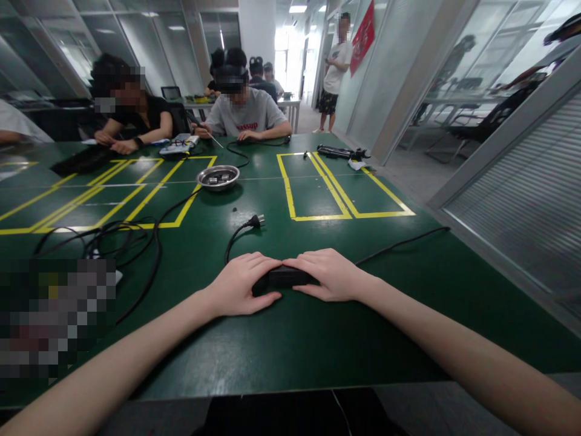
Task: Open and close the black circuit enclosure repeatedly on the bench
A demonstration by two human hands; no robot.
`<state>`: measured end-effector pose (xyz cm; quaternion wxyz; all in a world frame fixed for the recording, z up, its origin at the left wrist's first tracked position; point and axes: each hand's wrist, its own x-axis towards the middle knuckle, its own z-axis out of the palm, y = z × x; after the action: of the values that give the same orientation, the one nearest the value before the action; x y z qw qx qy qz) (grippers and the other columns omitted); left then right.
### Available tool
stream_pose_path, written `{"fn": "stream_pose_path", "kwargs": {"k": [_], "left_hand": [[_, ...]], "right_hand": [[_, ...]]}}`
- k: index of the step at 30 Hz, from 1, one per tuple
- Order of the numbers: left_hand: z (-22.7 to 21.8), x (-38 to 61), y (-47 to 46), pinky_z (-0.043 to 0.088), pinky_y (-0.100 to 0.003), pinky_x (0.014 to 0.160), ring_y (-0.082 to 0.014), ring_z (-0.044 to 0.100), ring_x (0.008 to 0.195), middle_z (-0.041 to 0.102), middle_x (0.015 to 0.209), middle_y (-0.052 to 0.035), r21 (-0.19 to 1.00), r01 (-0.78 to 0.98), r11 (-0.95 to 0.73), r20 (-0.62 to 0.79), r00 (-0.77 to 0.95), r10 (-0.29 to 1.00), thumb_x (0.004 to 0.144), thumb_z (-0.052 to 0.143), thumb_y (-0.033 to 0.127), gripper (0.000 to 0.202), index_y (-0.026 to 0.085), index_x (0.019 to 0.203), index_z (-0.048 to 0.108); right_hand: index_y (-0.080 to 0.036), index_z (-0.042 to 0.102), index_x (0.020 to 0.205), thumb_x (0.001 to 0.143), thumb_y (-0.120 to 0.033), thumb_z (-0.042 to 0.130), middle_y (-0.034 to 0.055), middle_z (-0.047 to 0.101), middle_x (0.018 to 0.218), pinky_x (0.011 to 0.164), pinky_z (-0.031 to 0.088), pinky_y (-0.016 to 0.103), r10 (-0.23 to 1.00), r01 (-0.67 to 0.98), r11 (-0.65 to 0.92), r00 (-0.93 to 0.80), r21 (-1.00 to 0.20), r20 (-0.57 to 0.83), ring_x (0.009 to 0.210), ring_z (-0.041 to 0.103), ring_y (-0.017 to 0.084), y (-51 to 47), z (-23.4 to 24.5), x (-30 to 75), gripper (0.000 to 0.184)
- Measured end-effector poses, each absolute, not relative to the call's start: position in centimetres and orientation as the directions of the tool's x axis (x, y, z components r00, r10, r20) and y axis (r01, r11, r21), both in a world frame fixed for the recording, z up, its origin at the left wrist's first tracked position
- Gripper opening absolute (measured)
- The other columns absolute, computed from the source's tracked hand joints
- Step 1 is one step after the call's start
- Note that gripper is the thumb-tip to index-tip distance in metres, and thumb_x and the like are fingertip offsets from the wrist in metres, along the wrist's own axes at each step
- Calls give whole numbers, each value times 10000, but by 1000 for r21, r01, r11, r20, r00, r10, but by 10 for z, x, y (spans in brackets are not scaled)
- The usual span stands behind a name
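A black power adapter [290, 277] lies on the green table close to its front edge, directly ahead of me. My left hand [247, 281] grips its left end, with the thumb along the near side and the fingers over the top. On the right end, my right hand [324, 275] holds it the same way, and the fingertips of both hands almost meet. Beyond my left hand, a thick black cord curves up to a power plug [255, 222] with bare prongs. A thinner cable [399, 243] runs from behind my right hand toward the table's right edge. The adapter's ends are hidden under my palms.
Yellow tape [320, 217] marks rectangles on the table [290, 357]. A metal bowl [218, 178] with small metal parts stands farther back. Coiled black cables [122, 236] lie left. A folded black tripod-like object [342, 152] rests far right. Several people sit or stand beyond.
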<state>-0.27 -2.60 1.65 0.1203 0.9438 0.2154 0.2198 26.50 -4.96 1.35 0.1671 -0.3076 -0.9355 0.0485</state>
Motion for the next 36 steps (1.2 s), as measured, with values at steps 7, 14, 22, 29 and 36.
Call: {"fn": "stream_pose_path", "kwargs": {"k": [7,14,22,29,36], "left_hand": [[14,3,-30,548,-380,790,-250,707,912,769,1052,-129,113,388,-915,367,839,402,1066,476,423,368,136,1206,660],[15,5,-31,527,-379,806,-257,701,942,766,1073,-125,68,414,-908,360,838,409,1041,513,452,384,141,1222,647],[18,4,-32,538,-385,812,-257,691,910,755,1034,-120,269,422,-865,392,773,499,981,597,530,443,153,1202,670],[29,6,-37,465,-270,640,-156,612,687,714,812,-7,684,466,-561,69,725,686,1020,528,449,343,167,1006,723],[19,3,-33,509,-315,729,-196,629,792,690,883,-47,463,493,-736,310,689,656,944,687,456,287,176,995,657]], "right_hand": [[-135,655,1256,1008,-444,590,101,739,972,733,503,326,577,574,811,-755,-112,312,856,703,227,-53,18,261,402],[-137,661,1182,1032,-438,559,105,730,956,717,476,318,514,550,835,-778,-3,362,815,674,209,-54,14,258,352],[-131,653,1250,1013,-289,519,109,738,970,712,481,334,497,549,835,-781,37,377,825,666,219,-51,12,266,315],[-131,600,1376,1006,-162,462,121,729,1038,706,476,336,452,538,836,-787,106,420,851,654,217,-53,10,266,395],[-159,486,1499,828,-181,643,119,668,1164,837,548,368,619,542,777,-752,-321,228,1003,658,249,-52,19,261,690]]}}
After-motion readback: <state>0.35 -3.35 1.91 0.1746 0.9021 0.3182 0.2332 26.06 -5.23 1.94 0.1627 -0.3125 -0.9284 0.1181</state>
